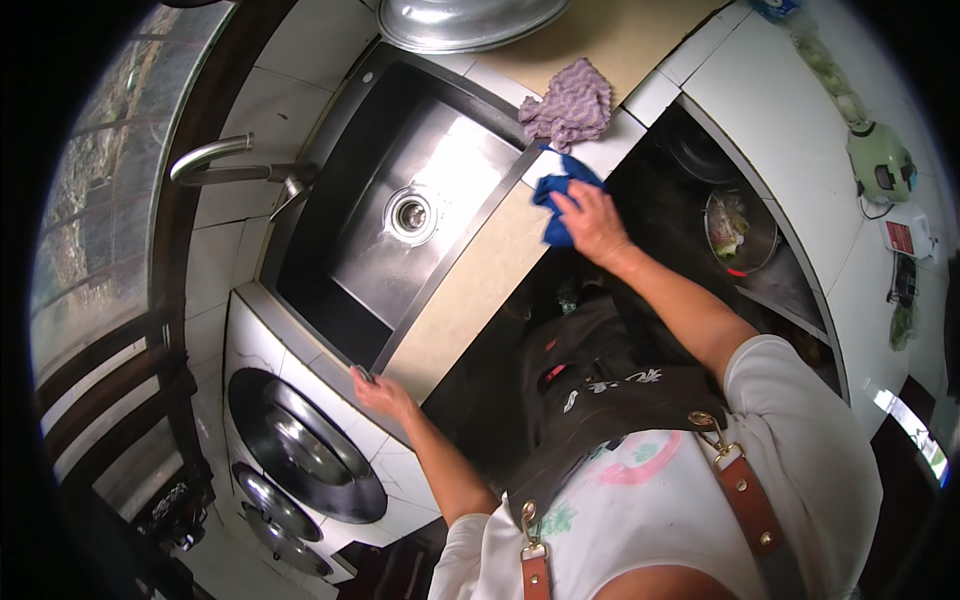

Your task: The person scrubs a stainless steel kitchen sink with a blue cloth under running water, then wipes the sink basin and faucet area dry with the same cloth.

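My right hand (592, 221) presses on a blue cloth (555, 202) at the tiled front edge of the counter, right of the sink. A crumpled purple patterned cloth (571, 103) lies just beyond it, by the sink's corner. My left hand (380, 390) is at the near left corner of the sink, its fingers around a small dark object that I cannot make out. Between my hands runs the beige front ledge (469, 289). The dark metal sink (450, 172) holds no water that I can see, and its round drain (412, 216) shows.
A curved metal faucet (240, 172) stands behind the sink. A large wok (307, 446) and metal lids (277, 501) are at the left. A shiny metal lid or bowl (472, 22) sits beyond the sink. At right, a pot with food scraps (739, 229) stands below a white tiled counter (787, 135).
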A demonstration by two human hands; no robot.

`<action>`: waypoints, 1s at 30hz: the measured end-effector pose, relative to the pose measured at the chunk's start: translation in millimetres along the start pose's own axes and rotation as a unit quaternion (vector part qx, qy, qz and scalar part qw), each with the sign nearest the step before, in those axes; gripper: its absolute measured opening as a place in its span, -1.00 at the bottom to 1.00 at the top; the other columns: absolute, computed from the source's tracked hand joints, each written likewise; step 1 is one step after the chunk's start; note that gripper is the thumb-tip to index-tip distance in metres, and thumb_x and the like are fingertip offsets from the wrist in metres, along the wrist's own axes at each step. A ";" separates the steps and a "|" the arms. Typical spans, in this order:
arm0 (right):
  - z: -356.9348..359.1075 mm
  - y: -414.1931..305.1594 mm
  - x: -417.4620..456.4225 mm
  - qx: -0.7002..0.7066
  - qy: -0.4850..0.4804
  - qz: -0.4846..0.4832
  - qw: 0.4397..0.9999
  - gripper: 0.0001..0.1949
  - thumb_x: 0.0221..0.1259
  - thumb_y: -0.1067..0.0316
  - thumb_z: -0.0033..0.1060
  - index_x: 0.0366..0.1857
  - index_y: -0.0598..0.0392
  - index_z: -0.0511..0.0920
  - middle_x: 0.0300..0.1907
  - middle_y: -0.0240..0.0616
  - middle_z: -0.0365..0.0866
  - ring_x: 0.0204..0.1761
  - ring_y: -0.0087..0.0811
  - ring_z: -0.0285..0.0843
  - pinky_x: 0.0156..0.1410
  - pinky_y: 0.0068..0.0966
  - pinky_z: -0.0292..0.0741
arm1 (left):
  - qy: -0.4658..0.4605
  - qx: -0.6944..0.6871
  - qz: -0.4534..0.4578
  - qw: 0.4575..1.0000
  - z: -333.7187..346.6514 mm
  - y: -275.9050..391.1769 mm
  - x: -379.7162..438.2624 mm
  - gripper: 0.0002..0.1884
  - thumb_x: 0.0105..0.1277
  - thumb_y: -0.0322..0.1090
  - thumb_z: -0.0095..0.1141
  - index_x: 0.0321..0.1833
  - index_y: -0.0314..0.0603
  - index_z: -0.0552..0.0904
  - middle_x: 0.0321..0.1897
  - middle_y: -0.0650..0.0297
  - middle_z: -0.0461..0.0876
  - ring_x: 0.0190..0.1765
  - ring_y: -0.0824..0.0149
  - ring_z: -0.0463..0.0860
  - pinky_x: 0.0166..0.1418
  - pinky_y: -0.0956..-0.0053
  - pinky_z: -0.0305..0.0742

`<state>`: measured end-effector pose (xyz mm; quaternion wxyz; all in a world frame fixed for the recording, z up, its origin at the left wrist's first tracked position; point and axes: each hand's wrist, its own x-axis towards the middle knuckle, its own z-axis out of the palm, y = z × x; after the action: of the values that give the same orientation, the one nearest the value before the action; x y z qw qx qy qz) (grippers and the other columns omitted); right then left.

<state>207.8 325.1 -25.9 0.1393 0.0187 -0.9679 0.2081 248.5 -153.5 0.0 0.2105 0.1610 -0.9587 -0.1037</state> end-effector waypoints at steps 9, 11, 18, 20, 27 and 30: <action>-29.9 -3.5 -12.3 0.100 0.104 0.112 0.983 -0.80 0.23 0.45 0.05 -0.09 0.21 0.52 -0.19 0.01 0.42 -0.13 -0.03 0.38 -0.04 -0.22 0.36 | -0.019 -0.120 -0.010 0.993 -1.2 25.6 27.0 -0.52 0.20 -0.63 -0.05 0.24 -0.38 0.45 0.16 -0.02 0.51 0.23 0.00 0.46 0.34 0.25 0.29; -12.8 -59.2 -0.6 0.141 -0.022 0.094 0.985 -0.78 0.20 0.44 0.07 -0.08 0.18 0.52 -0.12 -0.03 0.45 -0.04 -0.06 0.40 0.01 -0.24 0.37 | -0.041 -0.144 0.016 0.989 15.4 27.1 44.2 -0.53 0.20 -0.61 -0.04 0.23 -0.37 0.46 0.09 -0.02 0.53 0.17 0.00 0.49 0.30 0.25 0.32; 37.9 -129.6 4.7 0.129 -0.106 -0.132 0.977 -0.63 0.08 0.29 0.24 0.03 0.06 0.57 0.30 -0.11 0.36 0.41 -0.21 0.18 0.42 -0.26 0.14 | -0.177 -0.180 0.121 0.960 110.6 34.1 93.0 -0.55 0.19 -0.55 0.01 0.20 -0.32 0.46 0.07 -0.08 0.53 0.11 -0.09 0.50 0.22 0.18 0.36; 36.9 -130.6 5.9 0.120 -0.102 -0.124 0.980 -0.63 0.08 0.29 0.25 0.01 0.06 0.58 0.28 -0.14 0.38 0.39 -0.23 0.22 0.40 -0.27 0.18 | -0.240 -0.157 0.143 0.947 131.1 31.8 109.8 -0.52 0.21 -0.52 0.02 0.25 -0.25 0.43 0.09 -0.10 0.51 0.13 -0.13 0.48 0.22 0.16 0.36; 40.0 -124.4 15.3 0.053 -0.049 -0.027 0.997 -0.66 -0.01 0.49 0.15 -0.07 0.02 0.62 0.02 -0.19 0.49 0.09 -0.19 0.41 0.15 -0.26 0.36 | -0.328 -0.191 0.085 0.921 153.8 42.0 153.2 -0.57 0.27 -0.50 -0.01 0.23 -0.17 0.47 0.07 -0.08 0.54 0.14 -0.06 0.50 0.20 0.21 0.38; 19.4 -72.9 22.6 -0.037 -0.002 0.101 0.994 -0.69 0.07 0.51 0.13 -0.05 0.10 0.59 -0.04 -0.07 0.48 0.01 -0.07 0.40 0.10 -0.23 0.41 | -0.294 -0.245 0.102 0.918 107.0 70.2 133.8 -0.53 0.26 -0.56 -0.04 0.27 -0.17 0.47 0.15 -0.03 0.52 0.20 0.00 0.48 0.29 0.27 0.32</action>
<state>187.9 251.1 -7.6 0.1167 -0.0836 -0.9722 0.1847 68.1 -121.6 -26.9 -0.0387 -0.0324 -0.9332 -0.3557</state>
